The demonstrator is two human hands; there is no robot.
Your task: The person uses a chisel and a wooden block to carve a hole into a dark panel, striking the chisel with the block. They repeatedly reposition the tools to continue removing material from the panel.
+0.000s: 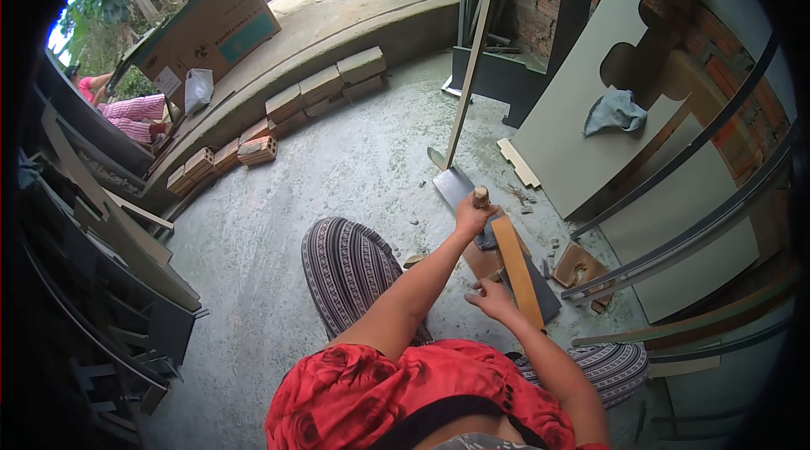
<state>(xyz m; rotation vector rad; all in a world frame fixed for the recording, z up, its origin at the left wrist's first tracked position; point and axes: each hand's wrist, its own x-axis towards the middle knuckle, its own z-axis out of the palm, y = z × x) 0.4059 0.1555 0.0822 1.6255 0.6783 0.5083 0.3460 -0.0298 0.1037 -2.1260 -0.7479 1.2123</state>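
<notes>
My left hand (475, 220) is closed round a tool with a wooden handle (481, 194), whose butt end sticks up above the fist. The tool's lower part is mostly hidden by the hand. Beneath it lie an orange-brown wooden strip (516, 269), a brown board (483, 263) and a dark grey panel (544, 291). Just beyond the fist is a flat silvery metal piece (454, 186). My right hand (494, 300) hovers low at the near left side of the strip, its fingers partly bent and apart, with nothing visible in them.
Hollow bricks (256, 150) line a raised concrete step at the back. A long pole (472, 62) stands ahead. Large panels, one with a grey cloth (615, 112), lean at right. A brown block (580, 268) lies nearby. Another person (131, 108) sits far left near a cardboard box (207, 37).
</notes>
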